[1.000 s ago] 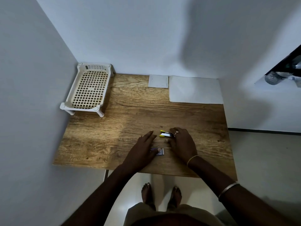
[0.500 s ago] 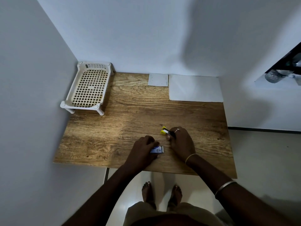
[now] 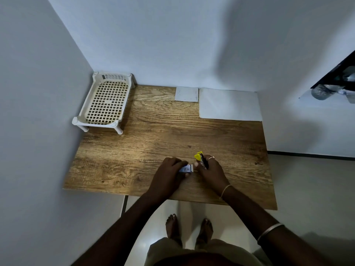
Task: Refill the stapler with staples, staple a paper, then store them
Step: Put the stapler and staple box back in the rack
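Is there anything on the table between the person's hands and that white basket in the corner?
No. In the head view, only bare wooden table lies between the left hand and the white basket.

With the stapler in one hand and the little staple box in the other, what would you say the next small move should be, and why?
Probably open the staple box and draw out a strip of staples. The left hand grips the box and the right hand grips the yellow stapler, both near the front of the table; no loose staples show, and the papers lie untouched at the back.
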The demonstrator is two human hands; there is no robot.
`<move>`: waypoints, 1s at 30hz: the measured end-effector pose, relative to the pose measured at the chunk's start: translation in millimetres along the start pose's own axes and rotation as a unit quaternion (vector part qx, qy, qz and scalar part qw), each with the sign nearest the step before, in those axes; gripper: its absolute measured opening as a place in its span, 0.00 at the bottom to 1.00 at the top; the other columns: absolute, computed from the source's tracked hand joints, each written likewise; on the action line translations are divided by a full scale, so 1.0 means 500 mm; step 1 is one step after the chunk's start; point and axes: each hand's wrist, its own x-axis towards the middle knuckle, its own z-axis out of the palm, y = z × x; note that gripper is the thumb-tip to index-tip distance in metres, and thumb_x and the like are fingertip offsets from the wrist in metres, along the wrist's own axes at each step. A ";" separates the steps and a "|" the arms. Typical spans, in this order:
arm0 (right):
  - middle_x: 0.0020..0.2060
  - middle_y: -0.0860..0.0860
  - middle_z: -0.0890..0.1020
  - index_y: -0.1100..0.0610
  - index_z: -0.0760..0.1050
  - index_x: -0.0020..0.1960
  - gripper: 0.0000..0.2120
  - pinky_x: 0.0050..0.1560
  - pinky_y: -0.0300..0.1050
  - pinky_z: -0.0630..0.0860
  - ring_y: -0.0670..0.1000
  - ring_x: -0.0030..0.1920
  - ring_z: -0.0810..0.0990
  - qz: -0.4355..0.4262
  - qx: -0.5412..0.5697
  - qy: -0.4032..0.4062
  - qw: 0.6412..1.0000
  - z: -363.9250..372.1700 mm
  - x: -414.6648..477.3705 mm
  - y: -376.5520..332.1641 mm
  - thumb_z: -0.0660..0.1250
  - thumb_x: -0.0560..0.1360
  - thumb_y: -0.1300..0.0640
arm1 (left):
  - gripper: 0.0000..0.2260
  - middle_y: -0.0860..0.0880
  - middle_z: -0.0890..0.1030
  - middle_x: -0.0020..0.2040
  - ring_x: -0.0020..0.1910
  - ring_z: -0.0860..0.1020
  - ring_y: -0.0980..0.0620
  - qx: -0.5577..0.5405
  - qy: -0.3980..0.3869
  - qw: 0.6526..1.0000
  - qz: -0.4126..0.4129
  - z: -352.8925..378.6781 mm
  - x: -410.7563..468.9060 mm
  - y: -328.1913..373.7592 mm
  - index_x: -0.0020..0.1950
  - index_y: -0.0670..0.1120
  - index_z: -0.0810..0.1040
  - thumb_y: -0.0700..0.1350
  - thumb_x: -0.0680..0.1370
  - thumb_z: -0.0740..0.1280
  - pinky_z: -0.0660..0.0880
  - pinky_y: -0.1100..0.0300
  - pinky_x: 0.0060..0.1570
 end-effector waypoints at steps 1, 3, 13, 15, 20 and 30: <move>0.40 0.48 0.80 0.56 0.78 0.50 0.06 0.42 0.41 0.70 0.49 0.43 0.78 0.001 0.017 0.004 1.000 -0.001 0.001 -0.003 0.69 0.79 0.53 | 0.19 0.47 0.81 0.60 0.59 0.75 0.46 -0.009 0.009 1.000 -0.004 -0.004 0.004 0.002 0.67 0.45 0.80 0.45 0.76 0.73 0.70 0.57 0.55; 0.39 0.54 0.83 0.60 0.81 0.48 0.09 0.43 0.46 0.73 0.53 0.42 0.80 0.004 0.042 0.004 0.999 -0.003 0.006 -0.007 0.70 0.79 0.53 | 0.19 0.48 0.80 0.60 0.58 0.76 0.48 -0.029 0.026 0.999 -0.017 -0.011 0.010 0.008 0.67 0.46 0.79 0.45 0.77 0.73 0.69 0.60 0.53; 0.27 0.44 0.80 0.52 0.81 0.40 0.08 0.36 0.38 0.72 0.41 0.30 0.76 0.049 0.181 -0.033 0.982 -0.008 0.017 -0.017 0.72 0.78 0.53 | 0.19 0.49 0.79 0.62 0.57 0.78 0.51 -0.045 0.025 0.998 -0.019 -0.021 0.019 0.008 0.69 0.46 0.78 0.43 0.78 0.72 0.71 0.64 0.52; 0.29 0.46 0.80 0.56 0.82 0.42 0.06 0.36 0.38 0.73 0.43 0.31 0.76 0.054 0.190 -0.032 0.980 -0.009 0.018 -0.014 0.73 0.77 0.55 | 0.20 0.49 0.79 0.62 0.57 0.78 0.52 -0.047 0.025 0.998 -0.021 -0.020 0.019 0.011 0.69 0.45 0.78 0.43 0.78 0.72 0.70 0.65 0.52; 0.33 0.52 0.82 0.55 0.83 0.44 0.02 0.40 0.47 0.74 0.49 0.34 0.78 0.070 0.215 -0.030 0.974 -0.006 0.021 -0.009 0.74 0.76 0.59 | 0.20 0.48 0.79 0.62 0.57 0.78 0.52 -0.051 0.022 0.998 -0.019 -0.017 0.018 0.014 0.69 0.45 0.78 0.41 0.77 0.72 0.69 0.67 0.53; 0.36 0.51 0.85 0.55 0.82 0.46 0.05 0.39 0.44 0.78 0.47 0.35 0.80 0.060 0.220 -0.014 0.974 -0.011 0.023 -0.017 0.76 0.73 0.63 | 0.19 0.49 0.79 0.62 0.57 0.78 0.52 -0.049 0.023 0.998 -0.014 -0.020 0.018 0.014 0.68 0.45 0.79 0.40 0.77 0.72 0.68 0.68 0.51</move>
